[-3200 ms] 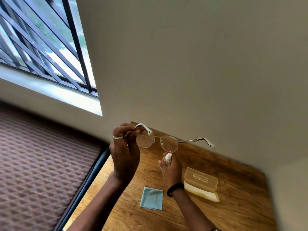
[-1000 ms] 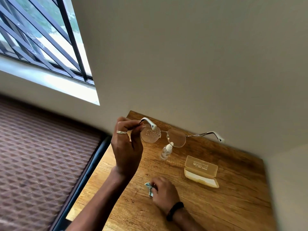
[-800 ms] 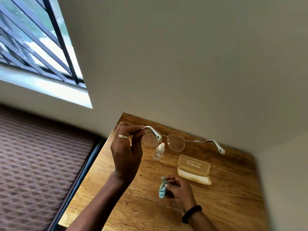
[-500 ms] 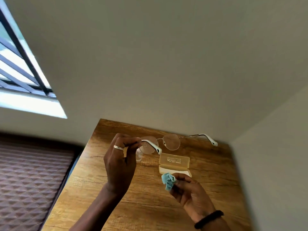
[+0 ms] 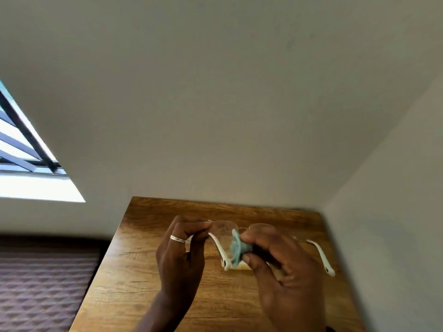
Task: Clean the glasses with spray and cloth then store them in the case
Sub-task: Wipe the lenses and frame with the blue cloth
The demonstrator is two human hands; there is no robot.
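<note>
The thin metal-framed glasses (image 5: 223, 230) with white temple tips hang above the wooden table (image 5: 134, 271). My left hand (image 5: 182, 257) pinches the frame at its left hinge. My right hand (image 5: 285, 271) grips the bunched light blue cloth (image 5: 236, 250) and presses it against the left lens, near the bridge. The right temple arm (image 5: 321, 257) sticks out to the right. Only a pale sliver of the case (image 5: 239, 266) shows beneath my right hand. The spray bottle is hidden behind my hands.
The table stands in a corner, with a beige wall (image 5: 215, 116) behind and another wall (image 5: 395, 212) on the right. A barred window (image 5: 26, 152) is at the left, and a brown patterned surface (image 5: 43, 283) lies below the table's left edge.
My right hand set down the spray bottle, picked the cloth off the table and raised it to the left lens. The view has swung right, and the glasses have stayed in my left hand.
</note>
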